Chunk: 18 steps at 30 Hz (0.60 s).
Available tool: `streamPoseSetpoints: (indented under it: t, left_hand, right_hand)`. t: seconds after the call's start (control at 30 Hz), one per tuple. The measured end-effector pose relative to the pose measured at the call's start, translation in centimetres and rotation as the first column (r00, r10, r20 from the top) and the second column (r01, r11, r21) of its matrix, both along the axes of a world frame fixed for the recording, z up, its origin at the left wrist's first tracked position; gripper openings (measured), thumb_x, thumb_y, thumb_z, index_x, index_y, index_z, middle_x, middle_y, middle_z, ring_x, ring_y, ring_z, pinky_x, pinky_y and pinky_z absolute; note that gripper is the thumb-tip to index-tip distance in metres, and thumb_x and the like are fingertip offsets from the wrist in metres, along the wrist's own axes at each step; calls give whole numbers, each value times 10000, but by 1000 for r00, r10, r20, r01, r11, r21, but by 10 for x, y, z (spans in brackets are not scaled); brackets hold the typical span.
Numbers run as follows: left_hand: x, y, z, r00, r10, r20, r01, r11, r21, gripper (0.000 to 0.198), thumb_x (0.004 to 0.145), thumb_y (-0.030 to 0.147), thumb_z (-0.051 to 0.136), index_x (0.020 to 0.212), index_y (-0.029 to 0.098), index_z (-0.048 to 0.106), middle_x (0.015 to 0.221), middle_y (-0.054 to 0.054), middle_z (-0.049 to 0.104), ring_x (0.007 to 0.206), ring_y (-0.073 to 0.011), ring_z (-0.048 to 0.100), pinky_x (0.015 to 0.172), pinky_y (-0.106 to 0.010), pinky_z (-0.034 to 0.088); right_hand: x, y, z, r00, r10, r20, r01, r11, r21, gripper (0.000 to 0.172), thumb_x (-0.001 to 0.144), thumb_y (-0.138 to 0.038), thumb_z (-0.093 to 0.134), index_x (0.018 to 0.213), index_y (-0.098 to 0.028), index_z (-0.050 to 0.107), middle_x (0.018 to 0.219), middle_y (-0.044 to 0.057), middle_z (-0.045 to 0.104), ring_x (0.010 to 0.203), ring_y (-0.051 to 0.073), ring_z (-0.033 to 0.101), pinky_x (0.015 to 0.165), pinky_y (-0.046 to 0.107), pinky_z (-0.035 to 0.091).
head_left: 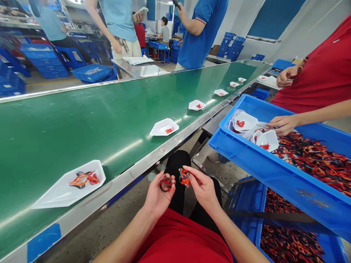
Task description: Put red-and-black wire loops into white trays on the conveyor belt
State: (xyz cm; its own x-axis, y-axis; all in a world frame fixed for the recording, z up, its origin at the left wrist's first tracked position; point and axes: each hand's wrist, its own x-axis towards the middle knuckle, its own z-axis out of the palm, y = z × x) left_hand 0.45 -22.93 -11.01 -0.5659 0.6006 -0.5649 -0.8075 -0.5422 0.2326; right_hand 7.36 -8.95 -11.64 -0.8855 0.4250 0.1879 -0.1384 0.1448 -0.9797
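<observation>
My left hand (pixel 158 193) is closed round a small coil of red and black bands (pixel 166 183), held over my lap. Just to its right, my right hand (pixel 199 186) pinches another red and black band bundle (pixel 184 176) between thumb and fingers. Both hands hover below the steel edge of a green conveyor belt (pixel 82 120). On the belt nearest me sits a white tray (pixel 55 193) holding a pile of red, orange and black bands (pixel 83 179).
More white trays (pixel 159 128) with small red pieces run up the belt. A blue crate (pixel 274 171) full of bands stands on my right; a co-worker's hand (pixel 282 125) reaches among trays in it. A lower crate (pixel 326 244) sits beneath. People stand beyond the belt.
</observation>
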Motion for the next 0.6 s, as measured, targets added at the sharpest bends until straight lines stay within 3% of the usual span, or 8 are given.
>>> streamPoseSetpoints:
  t: [0.13,0.23,0.33,0.47,0.6]
  left_hand:
    - [-1,-2,-1,1000,1,-18,-1,1000,17,177,848,230,532,729,104,570,756,-73,616,626,-110,606,536,-191,563]
    - [2,-4,1,998,-19,-53,19,1000,8,132,822,220,578,748,111,585,774,-53,606,630,-91,590,532,-170,550]
    - [8,-5,5,971,-71,-227,60,997,-55,141,770,254,655,741,127,601,739,-11,563,589,-64,532,434,-122,462]
    - [15,-6,10,793,-191,-579,44,965,-258,221,722,336,702,820,143,657,626,11,510,533,-78,455,389,-154,395]
    - [18,-6,13,650,-274,-709,-77,904,-420,209,714,329,704,834,160,676,621,16,506,471,-68,417,412,-184,382]
  right_hand:
    - [0,-3,3,998,-18,-56,23,995,98,265,850,-241,554,1076,-291,682,1061,43,672,759,162,623,630,280,516]
    - [0,-4,5,997,-23,-77,34,988,150,277,848,-210,550,1075,-299,682,1098,37,668,978,206,616,806,332,521]
    - [-1,-4,5,995,-36,-93,54,977,204,291,852,-189,540,1076,-311,680,1092,28,674,1005,205,616,918,371,482]
    - [0,-3,1,990,1,-144,49,939,339,348,856,-150,520,1116,-339,653,1140,10,655,1064,202,596,973,390,455]
    - [0,-6,-2,986,55,-159,8,929,369,376,857,-141,512,1145,-354,630,1201,0,621,1104,203,575,987,408,450]
